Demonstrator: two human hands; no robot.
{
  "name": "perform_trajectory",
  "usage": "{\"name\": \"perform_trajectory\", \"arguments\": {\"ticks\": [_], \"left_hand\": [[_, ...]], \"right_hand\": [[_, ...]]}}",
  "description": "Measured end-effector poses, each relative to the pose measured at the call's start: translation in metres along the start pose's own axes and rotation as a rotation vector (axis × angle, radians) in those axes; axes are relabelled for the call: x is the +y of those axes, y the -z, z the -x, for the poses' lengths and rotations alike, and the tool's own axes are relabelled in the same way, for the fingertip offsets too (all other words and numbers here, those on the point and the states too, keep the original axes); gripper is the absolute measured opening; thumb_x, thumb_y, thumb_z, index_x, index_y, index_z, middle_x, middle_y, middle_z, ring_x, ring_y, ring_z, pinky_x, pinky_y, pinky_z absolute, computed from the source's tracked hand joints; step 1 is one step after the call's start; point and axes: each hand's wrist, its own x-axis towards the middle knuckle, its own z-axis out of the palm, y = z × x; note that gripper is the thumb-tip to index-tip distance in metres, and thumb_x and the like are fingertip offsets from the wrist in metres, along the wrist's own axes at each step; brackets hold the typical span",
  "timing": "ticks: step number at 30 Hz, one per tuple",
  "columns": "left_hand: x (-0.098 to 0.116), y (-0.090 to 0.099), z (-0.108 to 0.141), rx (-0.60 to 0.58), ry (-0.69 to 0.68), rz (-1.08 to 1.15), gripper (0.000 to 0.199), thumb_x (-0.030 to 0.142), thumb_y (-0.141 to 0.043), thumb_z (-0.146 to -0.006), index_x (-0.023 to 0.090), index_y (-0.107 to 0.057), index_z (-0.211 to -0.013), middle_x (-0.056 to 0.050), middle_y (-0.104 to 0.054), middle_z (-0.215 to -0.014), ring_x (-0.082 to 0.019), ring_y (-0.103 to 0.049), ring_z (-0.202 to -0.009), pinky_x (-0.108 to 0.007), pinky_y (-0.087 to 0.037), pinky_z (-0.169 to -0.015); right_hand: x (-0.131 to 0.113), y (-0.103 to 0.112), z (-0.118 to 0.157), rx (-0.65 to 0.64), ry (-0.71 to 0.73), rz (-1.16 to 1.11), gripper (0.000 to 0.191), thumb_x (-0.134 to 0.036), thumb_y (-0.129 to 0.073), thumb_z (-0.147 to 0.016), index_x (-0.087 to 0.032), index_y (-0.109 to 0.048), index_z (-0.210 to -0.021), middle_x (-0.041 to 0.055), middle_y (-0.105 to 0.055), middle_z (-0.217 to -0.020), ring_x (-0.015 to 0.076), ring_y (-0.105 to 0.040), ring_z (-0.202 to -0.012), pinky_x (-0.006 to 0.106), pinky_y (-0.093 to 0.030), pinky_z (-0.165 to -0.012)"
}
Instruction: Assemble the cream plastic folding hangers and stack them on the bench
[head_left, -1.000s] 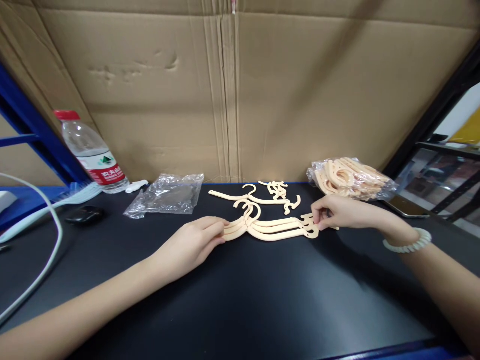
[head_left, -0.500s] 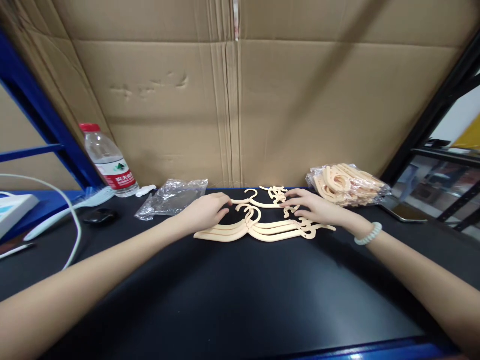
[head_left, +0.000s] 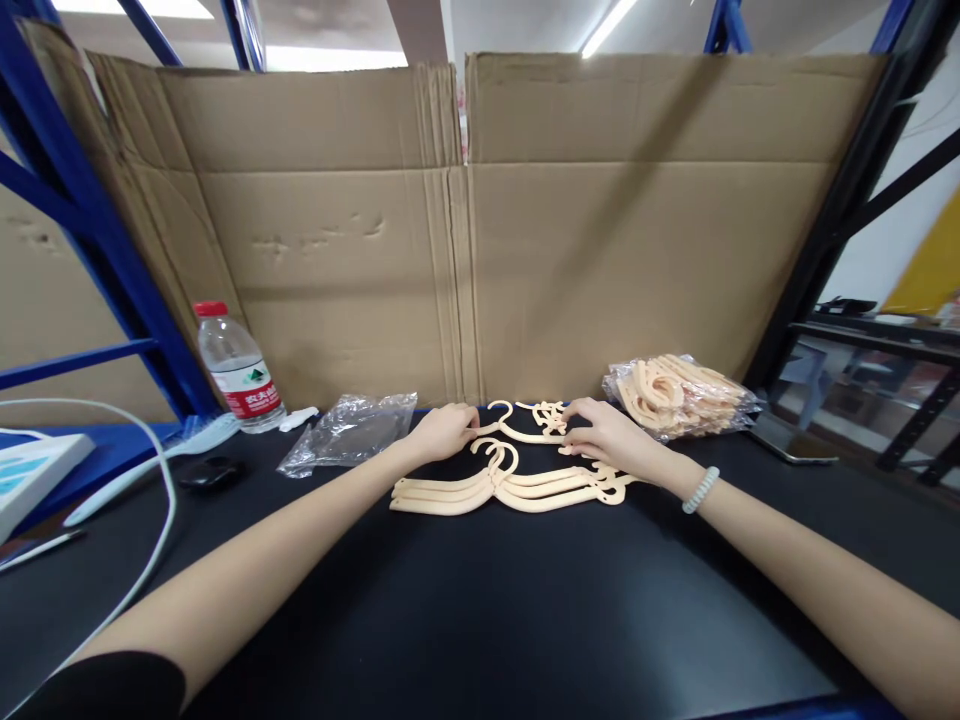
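Cream plastic clothes hangers lie on the black table at the centre. The rear hanger (head_left: 529,437) lies with its hook pointing away from me. My left hand (head_left: 448,432) has its fingers closed on this hanger's left arm. At its right end is my right hand (head_left: 611,438), fingers bent and tips pinched at the hanger; part of the grip is hidden. Nearer to me, several overlapped hangers (head_left: 442,497) lie in a row, hooks together. Small cream hook-like pieces (head_left: 550,413) lie behind the rear hanger, beside my right fingertips.
A clear plastic bag (head_left: 352,432) lies left of my left hand, with a water bottle (head_left: 244,380) behind it. A bag of hangers (head_left: 679,395) and a phone (head_left: 791,438) are at right. Cardboard (head_left: 337,250) stands behind; a white cable (head_left: 166,490) runs at left.
The view has tilted up, so everything sits lower. My left hand has gone from loosely bent fingers to a closed grip on the rear hanger. My right fingers have drawn in at its end.
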Motion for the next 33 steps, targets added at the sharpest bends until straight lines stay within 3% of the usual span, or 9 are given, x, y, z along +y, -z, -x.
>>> {"name": "perform_trajectory", "arguments": {"ticks": [4,8,12,15,20,25,29,33], "left_hand": [[0.004,0.007,0.002,0.078,0.050,0.033,0.013,0.025,-0.052,-0.090,0.016,-0.060,-0.091,-0.003,-0.067,-0.078,-0.018,-0.064,-0.072,-0.031,-0.048,-0.067],[0.007,0.020,0.012,0.240,0.123,0.067,0.011,0.025,-0.047,-0.090,0.020,-0.056,-0.094,-0.005,-0.070,-0.080,-0.022,-0.067,-0.074,-0.031,-0.046,-0.065],[0.011,0.030,0.038,0.417,0.156,0.130,0.012,0.029,-0.044,-0.092,0.022,-0.051,-0.098,-0.006,-0.070,-0.092,-0.023,-0.068,-0.087,-0.033,-0.049,-0.072],[0.019,0.028,0.063,0.516,0.162,0.210,0.010,0.029,-0.045,-0.092,0.021,-0.049,-0.097,-0.005,-0.068,-0.095,-0.020,-0.068,-0.089,-0.032,-0.051,-0.075],[0.031,0.007,0.096,0.632,0.191,0.414,0.011,0.031,-0.051,-0.091,0.021,-0.051,-0.094,-0.003,-0.066,-0.090,-0.018,-0.068,-0.087,-0.032,-0.053,-0.079],[0.032,-0.009,0.104,0.653,0.220,0.435,0.008,0.029,-0.051,-0.091,0.021,-0.051,-0.094,-0.002,-0.065,-0.089,-0.018,-0.068,-0.088,-0.031,-0.054,-0.078],[0.032,-0.012,0.104,0.640,0.185,0.428,0.008,0.029,-0.052,-0.091,0.021,-0.051,-0.095,-0.002,-0.066,-0.090,-0.018,-0.068,-0.087,-0.031,-0.054,-0.079],[0.033,-0.013,0.106,0.614,0.170,0.416,0.008,0.028,-0.052,-0.091,0.021,-0.051,-0.095,-0.002,-0.066,-0.091,-0.017,-0.069,-0.086,-0.030,-0.054,-0.077]], "right_hand": [[0.007,0.009,0.001,0.068,-0.026,0.024,0.018,-0.025,-0.051,-0.092,-0.021,-0.068,-0.087,0.0103,-0.062,-0.099,0.0253,-0.056,-0.094,0.043,-0.046,-0.083],[0.012,0.021,0.002,0.208,-0.100,0.014,0.021,-0.024,-0.042,-0.096,-0.020,-0.061,-0.088,0.0088,-0.063,-0.087,0.0241,-0.058,-0.087,0.041,-0.047,-0.079],[-0.001,0.038,0.001,0.476,-0.244,-0.052,0.014,-0.028,-0.045,-0.094,-0.020,-0.053,-0.103,0.0080,-0.063,-0.089,0.0228,-0.061,-0.084,0.039,-0.048,-0.078],[-0.019,0.046,-0.003,0.668,-0.330,-0.325,0.014,-0.030,-0.056,-0.089,-0.022,-0.054,-0.101,0.0046,-0.062,-0.089,0.0194,-0.062,-0.081,0.035,-0.050,-0.076],[-0.037,0.038,-0.004,0.574,-0.418,-0.844,0.015,-0.032,-0.058,-0.087,-0.024,-0.069,-0.095,0.0029,-0.065,-0.085,0.0178,-0.062,-0.083,0.037,-0.051,-0.082],[-0.039,0.022,0.000,0.555,-0.530,-1.355,0.023,-0.027,-0.070,-0.077,-0.031,-0.070,-0.099,0.0015,-0.068,-0.100,0.0194,-0.062,-0.102,0.042,-0.047,-0.099],[-0.042,0.016,0.001,0.498,-0.608,-1.432,0.030,-0.031,-0.077,-0.072,-0.030,-0.071,-0.102,0.0024,-0.067,-0.097,0.0183,-0.063,-0.096,0.040,-0.046,-0.102],[-0.048,0.009,0.001,0.483,-0.634,-1.391,0.028,-0.036,-0.074,-0.077,-0.031,-0.070,-0.104,0.0019,-0.066,-0.097,0.0173,-0.061,-0.095,0.036,-0.052,-0.092]]}}
